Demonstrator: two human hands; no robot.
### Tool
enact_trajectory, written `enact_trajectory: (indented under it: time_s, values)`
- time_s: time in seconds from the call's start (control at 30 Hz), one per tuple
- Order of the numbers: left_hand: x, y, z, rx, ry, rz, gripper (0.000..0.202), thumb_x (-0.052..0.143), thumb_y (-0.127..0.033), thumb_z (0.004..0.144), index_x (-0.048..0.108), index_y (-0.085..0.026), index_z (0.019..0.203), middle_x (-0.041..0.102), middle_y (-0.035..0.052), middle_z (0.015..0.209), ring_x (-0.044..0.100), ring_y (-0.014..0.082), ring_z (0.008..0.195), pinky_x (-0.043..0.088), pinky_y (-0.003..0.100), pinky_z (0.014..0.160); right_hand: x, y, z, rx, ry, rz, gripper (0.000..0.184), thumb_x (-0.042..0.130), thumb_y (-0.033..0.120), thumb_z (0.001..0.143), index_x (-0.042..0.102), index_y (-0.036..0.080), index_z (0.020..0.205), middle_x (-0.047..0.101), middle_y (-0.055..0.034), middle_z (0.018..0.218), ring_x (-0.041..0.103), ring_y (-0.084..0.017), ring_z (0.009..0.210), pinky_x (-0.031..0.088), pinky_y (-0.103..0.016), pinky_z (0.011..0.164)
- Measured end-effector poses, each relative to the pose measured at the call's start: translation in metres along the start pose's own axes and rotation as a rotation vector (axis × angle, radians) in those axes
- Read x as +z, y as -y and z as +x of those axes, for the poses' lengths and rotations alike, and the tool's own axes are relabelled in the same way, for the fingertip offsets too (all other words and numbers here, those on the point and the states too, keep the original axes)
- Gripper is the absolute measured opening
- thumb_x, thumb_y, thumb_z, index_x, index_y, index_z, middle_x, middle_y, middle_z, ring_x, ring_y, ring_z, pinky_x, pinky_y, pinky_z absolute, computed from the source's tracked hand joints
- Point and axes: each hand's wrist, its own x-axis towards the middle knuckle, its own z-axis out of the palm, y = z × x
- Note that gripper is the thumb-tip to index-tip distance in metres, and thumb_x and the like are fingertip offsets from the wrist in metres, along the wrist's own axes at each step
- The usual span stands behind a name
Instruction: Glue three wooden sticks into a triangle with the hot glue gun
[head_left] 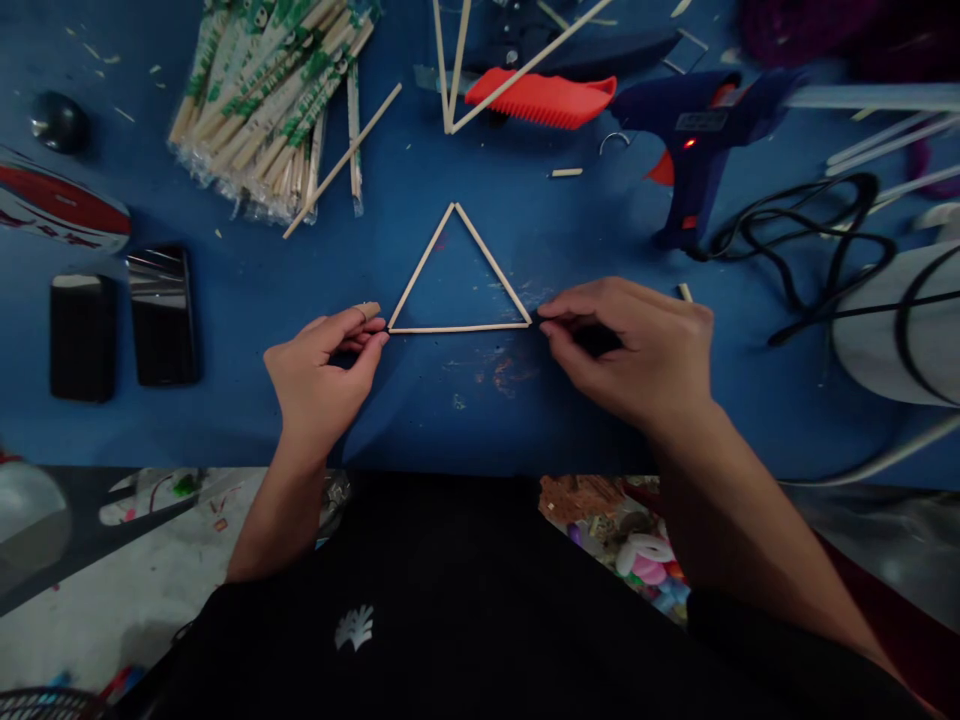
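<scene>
Three wooden chopsticks form a triangle (459, 328) lying flat on the blue table, its point facing away from me. At its left corner, the thumb and fingertips of my left hand (326, 365) close on the stick ends; one finger has a tan bandage. My right hand (637, 345) is just beside the right corner, fingers bent, with a small gap between thumb and fingertips and nothing visible in them. Beyond the triangle's tip, more sticks joined at a corner (450, 128) rest partly over an orange-handled tool (551, 105).
Wrapped chopsticks (262, 110) are piled at the back left, with a loose chopstick (343, 160) beside them. Two phones (161, 315) lie left. A blue glue gun (694, 150) with a lit red light stands back right, near a tangled black cable (810, 230) and a white roll (892, 320).
</scene>
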Motion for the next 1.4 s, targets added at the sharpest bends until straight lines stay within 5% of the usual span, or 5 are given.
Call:
enact_trajectory:
  time_s: [0.2, 0.43, 0.7, 1.03, 1.4]
  values:
    - [0.0, -0.02, -0.006, 0.434, -0.026, 0.258, 0.034, 0.076, -0.027, 0.091, 0.072, -0.023, 0.124, 0.08, 0.0099, 0.121, 0.076, 0.028, 0.113, 0.062, 0.046, 0.103, -0.011, 0.001, -0.004, 0.092, -0.219, 0.057, 0.011, 0.067, 0.015, 0.087, 0.071, 0.024, 0.089, 0.074, -0.0023, 0.082, 0.069, -0.019, 0.069, 0.052, -0.036, 0.062]
    - [0.016, -0.04, 0.028, 0.709, 0.604, 0.319, 0.089, 0.058, -0.07, 0.097, 0.04, -0.014, 0.163, 0.04, 0.0219, 0.17, 0.033, 0.0431, 0.161, 0.016, 0.066, 0.133, -0.018, -0.011, -0.009, 0.18, -0.478, 0.216, 0.009, 0.064, 0.024, 0.093, 0.066, 0.026, 0.085, 0.067, -0.0061, 0.075, 0.064, -0.021, 0.066, 0.049, -0.038, 0.059]
    - [0.045, -0.042, 0.046, 0.803, 0.731, 0.333, 0.105, 0.042, -0.083, 0.096, 0.029, -0.008, 0.167, 0.031, 0.0267, 0.173, 0.026, 0.0436, 0.164, 0.013, 0.064, 0.134, -0.023, -0.008, -0.007, 0.266, -0.48, 0.209, 0.008, 0.062, 0.023, 0.091, 0.065, 0.025, 0.084, 0.069, -0.0051, 0.077, 0.064, -0.02, 0.068, 0.05, -0.036, 0.061]
    - [0.048, -0.037, 0.046, 0.779, 0.771, 0.319, 0.111, 0.038, -0.088, 0.093, 0.024, -0.008, 0.168, 0.03, 0.0278, 0.173, 0.025, 0.0432, 0.164, 0.016, 0.061, 0.134, -0.008, -0.008, 0.0, 0.082, 0.043, -0.021, 0.015, 0.066, 0.02, 0.094, 0.079, 0.027, 0.095, 0.079, -0.0007, 0.093, 0.073, -0.016, 0.08, 0.057, -0.03, 0.068]
    - [0.05, -0.041, 0.046, 0.658, 0.801, 0.224, 0.105, 0.043, -0.09, 0.09, 0.04, -0.015, 0.164, 0.037, 0.0205, 0.172, 0.03, 0.0443, 0.162, 0.021, 0.061, 0.133, -0.007, -0.008, 0.007, 0.149, 0.123, 0.022, 0.017, 0.067, 0.022, 0.095, 0.081, 0.032, 0.093, 0.078, 0.0018, 0.094, 0.073, -0.017, 0.083, 0.06, -0.033, 0.073]
